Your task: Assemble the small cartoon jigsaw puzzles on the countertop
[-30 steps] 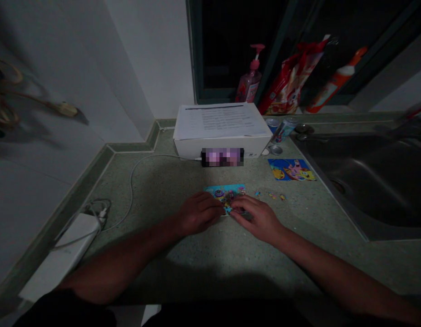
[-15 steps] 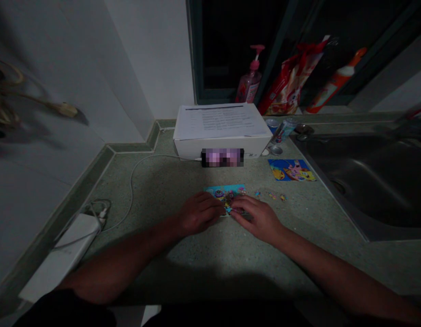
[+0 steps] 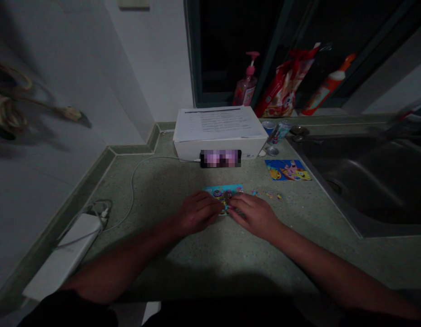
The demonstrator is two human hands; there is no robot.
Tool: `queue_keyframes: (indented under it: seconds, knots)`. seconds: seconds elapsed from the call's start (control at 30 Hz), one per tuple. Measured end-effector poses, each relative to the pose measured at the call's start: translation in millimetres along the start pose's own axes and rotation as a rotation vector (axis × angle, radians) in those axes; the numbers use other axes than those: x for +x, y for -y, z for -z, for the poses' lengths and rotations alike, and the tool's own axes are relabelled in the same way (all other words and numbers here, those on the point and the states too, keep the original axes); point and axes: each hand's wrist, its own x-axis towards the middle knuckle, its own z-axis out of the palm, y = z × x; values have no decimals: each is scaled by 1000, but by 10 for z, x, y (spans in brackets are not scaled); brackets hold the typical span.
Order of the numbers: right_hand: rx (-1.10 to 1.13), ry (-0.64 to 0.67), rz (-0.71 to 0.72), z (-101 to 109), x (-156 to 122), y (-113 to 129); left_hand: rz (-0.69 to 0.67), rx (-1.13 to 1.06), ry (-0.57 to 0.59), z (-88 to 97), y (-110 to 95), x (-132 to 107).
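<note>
A small jigsaw puzzle (image 3: 227, 187) with a bright cartoon picture lies on the counter, its lower part covered by my fingers. My left hand (image 3: 200, 212) rests over its left side, the fingers closed and bent, their tips at the middle of the picture. From the right, my right hand (image 3: 254, 214) pinches a small puzzle piece (image 3: 230, 207) against the puzzle; the fingertips partly hide it. Several loose puzzle pieces (image 3: 269, 195) lie just right of the puzzle. Farther right is a blue cartoon picture card (image 3: 288, 170).
A white box (image 3: 188, 147) topped with a printed sheet (image 3: 224, 123) stands behind, a phone (image 3: 220, 158) leaning on its front. The phone's cable (image 3: 131, 190) runs left to a white power strip (image 3: 65, 254). A can (image 3: 280, 132) stands near the metal sink (image 3: 360, 181) at right.
The blue piece seen at my right fingertips is less visible now, and the fingers sit slightly differently on the puzzle. My left hand stays in place. The view has shifted slightly.
</note>
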Motion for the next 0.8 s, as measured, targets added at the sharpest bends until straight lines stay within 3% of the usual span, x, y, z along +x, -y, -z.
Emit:
queue_keyframes:
  seconds: [0.1,0.33,0.57,0.8]
  knots:
    - [0,7,0,41,52,21,17,19,-28,30,-32,9]
    - [-18,95,-19,108,182,56,137,60,67,138,-131,5]
    - [74,-38,-98,26,166,100,129,88,59,141,-105,53]
    - [43,-112,-67,12,97,67,124,48,56,80,-122,74]
